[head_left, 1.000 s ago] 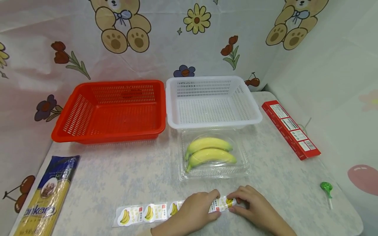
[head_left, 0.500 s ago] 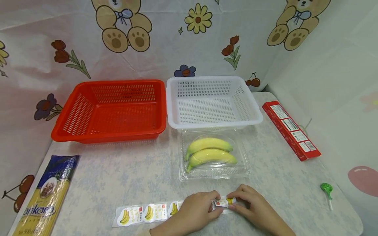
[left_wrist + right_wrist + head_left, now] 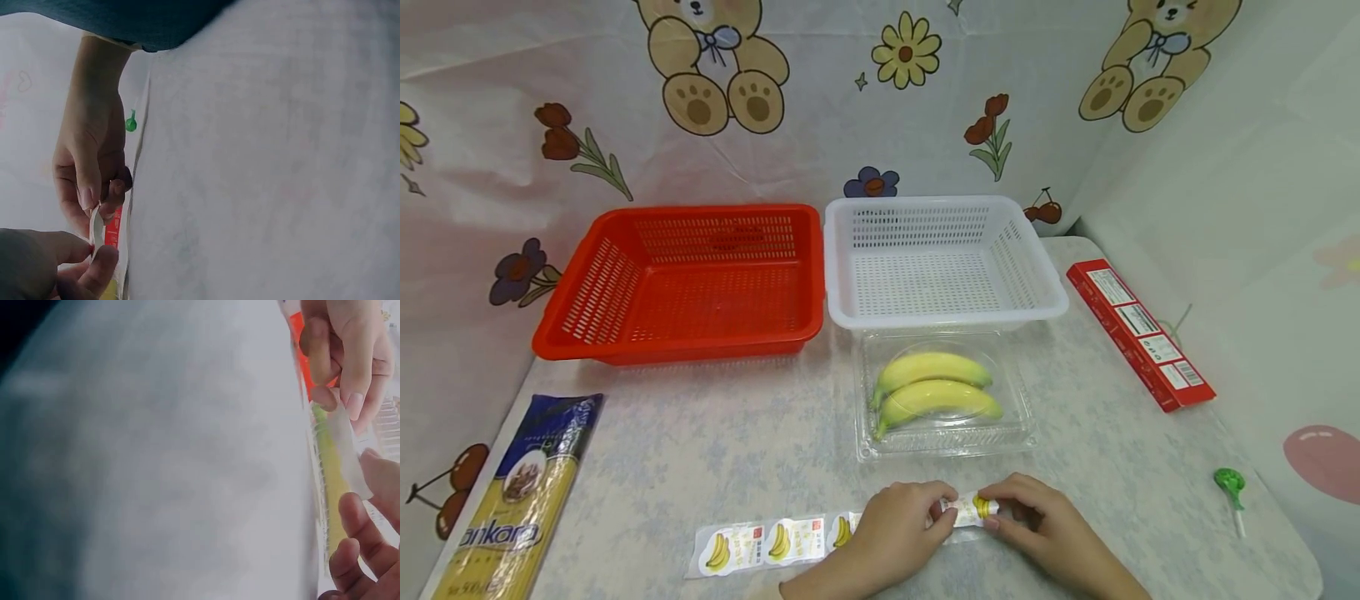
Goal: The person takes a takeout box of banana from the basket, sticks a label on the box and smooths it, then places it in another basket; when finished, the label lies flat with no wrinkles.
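near edge of the table (image 3: 700,433): a strip of banana stickers (image 3: 767,542) lies flat, its right end lifted between two hands. the left hand (image 3: 895,542) rests on the strip, thumb and forefinger curled and pinching the end of the backing. the right hand (image 3: 1045,533) pinches one banana sticker (image 3: 976,508) between thumb and forefinger, fingers curled, the sticker raised just off the strip. in the left wrist view the right hand (image 3: 94,169) and the left hand's fingers (image 3: 62,262) grip the thin white sticker (image 3: 97,228) from opposite ends; how much of it clings to the backing cannot be told.

just behind the hands, a clear plastic clamshell box (image 3: 943,392) holds two bananas (image 3: 932,387). behind it, touching, a white slotted basket (image 3: 940,262); beside that on the left, a red slotted basket (image 3: 685,283). a spaghetti packet (image 3: 512,500) lies at the left edge, a long red carton (image 3: 1138,333) at the right, and a green lollipop (image 3: 1230,483) near the right front corner.
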`<state>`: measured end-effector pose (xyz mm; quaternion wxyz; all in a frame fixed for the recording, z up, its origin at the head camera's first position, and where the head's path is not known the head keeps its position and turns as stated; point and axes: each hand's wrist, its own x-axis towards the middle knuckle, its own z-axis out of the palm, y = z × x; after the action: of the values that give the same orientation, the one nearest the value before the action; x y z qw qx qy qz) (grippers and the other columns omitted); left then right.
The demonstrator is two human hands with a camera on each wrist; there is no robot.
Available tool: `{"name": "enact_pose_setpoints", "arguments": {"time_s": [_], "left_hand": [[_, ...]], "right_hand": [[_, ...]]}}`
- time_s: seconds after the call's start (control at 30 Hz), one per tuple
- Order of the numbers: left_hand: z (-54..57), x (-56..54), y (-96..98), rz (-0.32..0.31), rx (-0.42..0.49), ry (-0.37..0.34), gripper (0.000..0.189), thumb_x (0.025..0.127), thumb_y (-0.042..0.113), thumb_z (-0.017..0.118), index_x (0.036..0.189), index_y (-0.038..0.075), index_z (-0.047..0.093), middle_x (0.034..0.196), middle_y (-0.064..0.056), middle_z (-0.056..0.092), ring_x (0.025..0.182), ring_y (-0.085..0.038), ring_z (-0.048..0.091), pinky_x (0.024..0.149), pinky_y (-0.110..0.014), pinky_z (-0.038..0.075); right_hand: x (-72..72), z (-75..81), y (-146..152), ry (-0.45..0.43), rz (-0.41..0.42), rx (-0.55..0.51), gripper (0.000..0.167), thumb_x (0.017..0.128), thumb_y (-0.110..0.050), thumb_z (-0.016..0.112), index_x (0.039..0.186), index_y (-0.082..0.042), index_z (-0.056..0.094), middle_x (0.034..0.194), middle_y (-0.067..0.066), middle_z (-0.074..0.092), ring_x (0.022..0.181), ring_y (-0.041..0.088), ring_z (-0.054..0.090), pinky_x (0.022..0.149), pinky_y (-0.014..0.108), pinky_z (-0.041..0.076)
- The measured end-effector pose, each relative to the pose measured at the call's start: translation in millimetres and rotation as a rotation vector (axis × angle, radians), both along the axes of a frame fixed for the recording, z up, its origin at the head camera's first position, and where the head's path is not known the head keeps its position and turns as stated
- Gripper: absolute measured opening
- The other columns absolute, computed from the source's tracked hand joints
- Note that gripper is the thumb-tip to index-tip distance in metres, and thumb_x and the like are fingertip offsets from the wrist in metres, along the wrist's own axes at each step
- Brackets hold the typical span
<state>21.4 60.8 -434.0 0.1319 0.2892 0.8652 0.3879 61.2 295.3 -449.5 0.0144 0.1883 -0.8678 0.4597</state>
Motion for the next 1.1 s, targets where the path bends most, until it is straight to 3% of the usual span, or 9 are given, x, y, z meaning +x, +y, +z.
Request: {"name": "enact_pose_setpoints", "arguments": {"time_s": [0.17,0.37,0.5,0.63,0.83,1.1], "left_hand": [[1.6,1.3,-0.9,0.027,0.086,0.018,0.020,0.097,0.024,0.064,0.111,0.014,0.072,0.080,0.013,0.067,0.046,0.010,0.030,0.049,-0.010,0.038],[10.1,2.9,-4.9,0.016,0.109,0.074,0.023,0.098,0.026,0.062,0.117,0.016,0.069,0.081,0.014,0.067,0.045,0.011,0.027,0.047,-0.009,0.036],[19.3,4.2,-8.2,-0.012,0.120,0.184,0.023,0.098,0.025,0.063,0.118,0.015,0.068,0.078,0.014,0.068,0.052,0.012,0.035,0.053,-0.005,0.036],[31.1,2.8,-11.0,-0.014,0.148,0.304,0.023,0.095,0.020,0.066,0.117,0.013,0.068,0.074,0.013,0.067,0.057,0.011,0.041,0.056,-0.003,0.035],[49.4,-9.1,-16.6,0.043,0.179,0.366,0.024,0.092,0.016,0.069,0.115,0.013,0.069,0.074,0.012,0.064,0.057,0.006,0.038,0.056,-0.005,0.034],[73.3,-34.1,-19.3,0.083,0.096,0.336,0.027,0.093,0.017,0.067,0.119,0.012,0.067,0.078,0.010,0.069,0.049,0.004,0.032,0.047,-0.010,0.029]], "right_hand": [[-0.6,2.3,0,-0.030,-0.004,-0.081,0.034,0.086,0.001,0.072,0.116,-0.015,0.068,0.088,0.000,0.061,0.066,0.006,0.049,0.053,0.019,0.043],[0.3,11.5,-1,-0.089,-0.051,-0.139,0.031,0.088,0.002,0.070,0.114,-0.014,0.068,0.084,-0.004,0.057,0.067,0.008,0.048,0.052,0.023,0.042],[-0.4,20.2,-3,-0.074,-0.026,-0.163,0.031,0.088,0.006,0.068,0.113,-0.013,0.068,0.083,-0.003,0.057,0.067,0.009,0.048,0.052,0.024,0.042],[-5.0,29.5,-6,0.029,0.038,-0.200,0.038,0.084,0.015,0.066,0.113,-0.010,0.068,0.084,-0.003,0.058,0.067,0.008,0.046,0.052,0.024,0.040],[-18.9,48.8,-15,0.100,0.029,-0.207,0.040,0.084,0.018,0.063,0.113,-0.008,0.068,0.089,-0.003,0.062,0.067,0.006,0.045,0.052,0.023,0.040],[-43.5,71.1,-22,0.183,0.009,-0.135,0.042,0.081,0.017,0.068,0.111,-0.011,0.070,0.087,-0.005,0.061,0.070,0.005,0.046,0.057,0.022,0.041]]}}
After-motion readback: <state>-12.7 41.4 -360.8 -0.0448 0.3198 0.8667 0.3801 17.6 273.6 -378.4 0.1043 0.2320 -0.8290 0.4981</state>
